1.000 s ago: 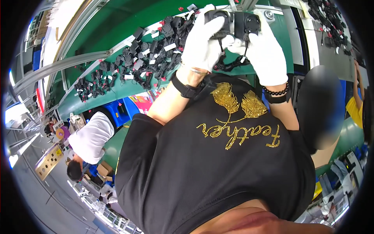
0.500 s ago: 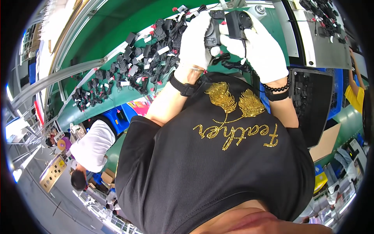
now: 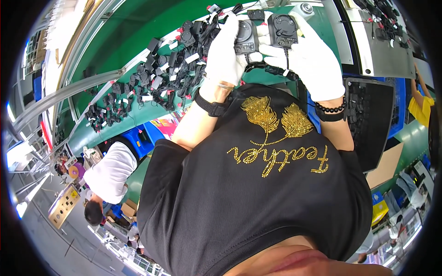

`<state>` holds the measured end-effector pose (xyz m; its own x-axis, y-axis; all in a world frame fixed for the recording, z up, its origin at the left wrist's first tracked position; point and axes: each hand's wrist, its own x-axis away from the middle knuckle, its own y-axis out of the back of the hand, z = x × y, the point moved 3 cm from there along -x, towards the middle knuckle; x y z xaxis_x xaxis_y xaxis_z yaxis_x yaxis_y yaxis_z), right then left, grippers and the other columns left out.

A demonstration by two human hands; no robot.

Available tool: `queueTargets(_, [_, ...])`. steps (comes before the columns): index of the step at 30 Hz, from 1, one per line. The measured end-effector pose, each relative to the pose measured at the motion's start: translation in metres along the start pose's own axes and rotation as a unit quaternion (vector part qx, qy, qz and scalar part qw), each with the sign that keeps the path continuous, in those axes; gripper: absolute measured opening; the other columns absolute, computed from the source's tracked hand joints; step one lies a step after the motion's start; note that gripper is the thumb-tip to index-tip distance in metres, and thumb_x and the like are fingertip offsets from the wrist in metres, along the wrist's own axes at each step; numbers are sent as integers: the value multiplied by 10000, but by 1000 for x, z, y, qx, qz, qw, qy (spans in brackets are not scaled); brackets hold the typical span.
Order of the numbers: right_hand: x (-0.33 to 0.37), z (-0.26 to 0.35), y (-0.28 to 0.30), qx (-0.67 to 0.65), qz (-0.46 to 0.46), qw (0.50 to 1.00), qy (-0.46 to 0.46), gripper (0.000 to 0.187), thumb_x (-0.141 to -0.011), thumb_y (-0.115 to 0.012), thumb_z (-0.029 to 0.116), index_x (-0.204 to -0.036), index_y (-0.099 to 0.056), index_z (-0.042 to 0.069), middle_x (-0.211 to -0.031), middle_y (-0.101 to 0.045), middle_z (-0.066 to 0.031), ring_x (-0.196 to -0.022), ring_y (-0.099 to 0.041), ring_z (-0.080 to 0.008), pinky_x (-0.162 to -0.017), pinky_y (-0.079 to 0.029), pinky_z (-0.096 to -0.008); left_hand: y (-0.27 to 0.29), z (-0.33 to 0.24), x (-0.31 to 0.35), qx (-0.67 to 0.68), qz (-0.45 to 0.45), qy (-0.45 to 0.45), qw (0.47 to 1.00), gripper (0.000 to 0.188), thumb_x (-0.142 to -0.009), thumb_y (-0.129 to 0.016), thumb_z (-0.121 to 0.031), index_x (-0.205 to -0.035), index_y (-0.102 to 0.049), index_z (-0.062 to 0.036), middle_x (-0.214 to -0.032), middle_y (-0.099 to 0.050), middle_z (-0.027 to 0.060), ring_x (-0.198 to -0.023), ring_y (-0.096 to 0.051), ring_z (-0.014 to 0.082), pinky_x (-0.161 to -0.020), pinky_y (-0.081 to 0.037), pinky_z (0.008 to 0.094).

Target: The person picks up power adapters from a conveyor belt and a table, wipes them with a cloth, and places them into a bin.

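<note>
Both my hands wear white gloves and are raised over the far part of the green workbench (image 3: 156, 114). My left hand (image 3: 225, 57) is closed around a black power adapter (image 3: 247, 37) with a round raised part. In my right hand (image 3: 315, 64) is a second black power adapter (image 3: 282, 31), its cable running down past the fingers. The two adapters are side by side with faces turned up, a small gap between them. Just beyond them lies another small black adapter (image 3: 256, 15). Dark coiled cables lie on the near side, partly hidden by my gloves.
A long heap of black adapters with cables (image 3: 177, 64) covers the bench to the left. A small white round-topped device (image 3: 305, 9) stands beyond my right hand. On the right are a black tray (image 3: 368, 119) and a grey surface (image 3: 386, 55) bearing more adapters. Other people work nearby.
Both adapters have turned so that their faces show more fully. My left hand has shifted slightly left, and my right hand slightly nearer to me.
</note>
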<state>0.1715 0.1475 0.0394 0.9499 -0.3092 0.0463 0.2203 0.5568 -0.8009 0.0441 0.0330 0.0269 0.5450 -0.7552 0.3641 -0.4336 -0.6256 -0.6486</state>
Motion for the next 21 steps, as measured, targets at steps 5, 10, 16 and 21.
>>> queueTargets(5, [2,1,-17,187,-54,981,5,568,-931,-467,25,-1453,-251,-35,-1365,-443,-224,-1126,-583,-319,-976,-499,-363,3,-1,4,-15,49,-32,998,393,-963,-531,-257,-1280,-467,-34,-1042,-641,167,-774,-678,247,-578,-579,341])
queueTargets(10, [6,-8,-28,299,-134,945,18,644,-852,-528,-27,-1458,-312,11,-1306,-514,-88,-1066,-563,-137,-872,-501,-265,-8,0,13,-128,43,-141,981,366,-914,-601,-117,-1245,-493,-6,-1115,-602,99,-951,-608,152,-830,-514,274])
queueTargets(16, [12,-7,-43,456,-145,875,65,689,-858,-569,12,-1483,-284,53,-1249,-549,-96,-1022,-558,-128,-909,-457,-258,-15,0,26,-319,28,-170,932,579,-737,-758,-51,-1254,-501,-12,-1080,-605,79,-924,-601,135,-786,-515,262])
queueTargets(21, [14,-18,-31,316,-113,929,155,677,-839,-571,28,-1454,-291,58,-1261,-526,-96,-1107,-529,-160,-923,-453,-271,-24,1,36,-346,30,-226,910,569,-693,-806,-83,-1189,-533,-26,-1088,-608,95,-963,-616,161,-818,-520,286])
